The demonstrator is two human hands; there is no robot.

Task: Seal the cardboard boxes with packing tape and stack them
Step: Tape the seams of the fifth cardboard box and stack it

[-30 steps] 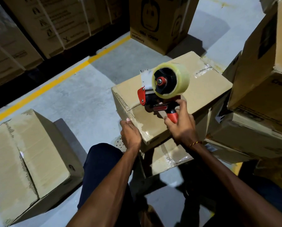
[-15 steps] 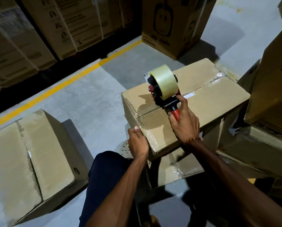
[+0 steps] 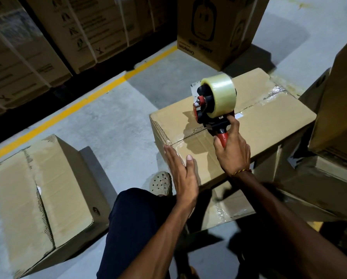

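on the far left a taped cardboard box lies on the grey floor, well apart from the work. moving right, the left hand lies flat with straight fingers against the near left corner of the box being sealed, pressing the tape end down and gripping nothing. that box sits in the middle of the view, resting on other cartons in front of the person's knees.

right of it, the right hand is curled tight round the red handle of the tape dispenser, whose front end touches the box top at the centre seam.

judging by looks, the box is stiff corrugated board, probably light enough for two hands, with glossy tape making the near part a little slick; it would best be taken by opposite bottom edges or corners, not by the flaps. the dispenser is rigid, and its handle is the only sensible hold, away from the cutting blade.

the box is plain brown; clear tape shines over the near end of its seam and looks crinkled at the far corner. the dispenser is black and red, carrying a fat roll of clear tape.

on the right, more cartons stand stacked.
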